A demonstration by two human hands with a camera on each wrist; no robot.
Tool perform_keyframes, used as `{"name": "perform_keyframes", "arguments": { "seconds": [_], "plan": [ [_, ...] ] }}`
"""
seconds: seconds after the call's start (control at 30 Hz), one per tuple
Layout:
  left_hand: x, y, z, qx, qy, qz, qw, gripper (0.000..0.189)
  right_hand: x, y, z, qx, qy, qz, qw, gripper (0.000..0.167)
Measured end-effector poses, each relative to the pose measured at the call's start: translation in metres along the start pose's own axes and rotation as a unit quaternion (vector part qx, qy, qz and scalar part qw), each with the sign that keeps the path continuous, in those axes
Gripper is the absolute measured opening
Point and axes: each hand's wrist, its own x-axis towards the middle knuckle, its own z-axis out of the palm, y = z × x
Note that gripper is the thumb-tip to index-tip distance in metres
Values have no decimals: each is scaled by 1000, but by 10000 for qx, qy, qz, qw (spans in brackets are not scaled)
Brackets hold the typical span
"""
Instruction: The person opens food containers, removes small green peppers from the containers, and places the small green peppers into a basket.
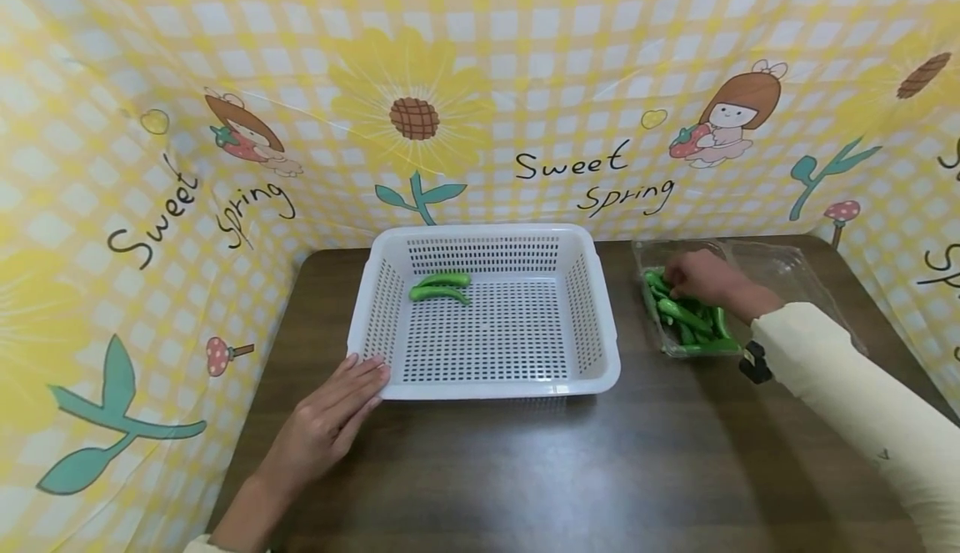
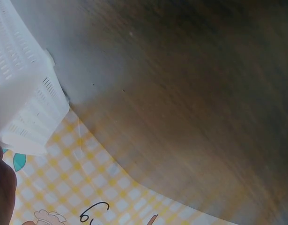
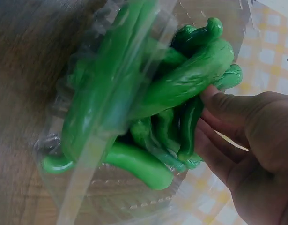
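A white perforated plastic basket (image 1: 487, 389) stands on the table with two green chili peppers (image 1: 439, 294) lying inside at the left. My left hand (image 1: 326, 419) rests with straight fingers on its front left corner. In the left wrist view only a thumb edge shows, beside the basket (image 2: 29, 103). On the right, my right hand (image 1: 705, 278) reaches into a clear plastic box (image 1: 667, 350) heaped with green chili peppers (image 1: 686, 315). The right wrist view has its thumb and fingers (image 3: 228, 103) pinching a dark green chili pepper (image 3: 189, 126) at the pile's edge.
The box's clear lid (image 1: 787, 265) lies folded back to the right, under the right forearm. A yellow checked cloth (image 1: 480, 194) with printed flowers hangs behind and beside the brown wooden table (image 1: 510, 478).
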Motion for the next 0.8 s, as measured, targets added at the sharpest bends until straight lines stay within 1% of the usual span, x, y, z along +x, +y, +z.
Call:
{"name": "perform_keyframes", "arguments": {
  "seconds": [0.1,0.2,0.3,0.4,0.57,0.8],
  "plan": [
    [0,0,0,-21,-21,-30,10000,32,2,0,2,13,33,5,10000,24],
    [0,0,0,-4,12,-12,10000,33,2,-1,3,44,-40,14,10000,25],
    [0,-1,1,20,10,27,10000,33,1,-1,2,31,-95,56,9999,28],
    [1,-1,1,34,-13,55,10000,33,1,-1,1,35,-53,123,9999,31],
    [0,-1,0,51,-43,-2,10000,33,2,1,0,144,174,214,9995,30],
    [1,-2,-1,32,-34,49,10000,33,6,-2,-5,89,732,279,9969,27]
  ]
}}
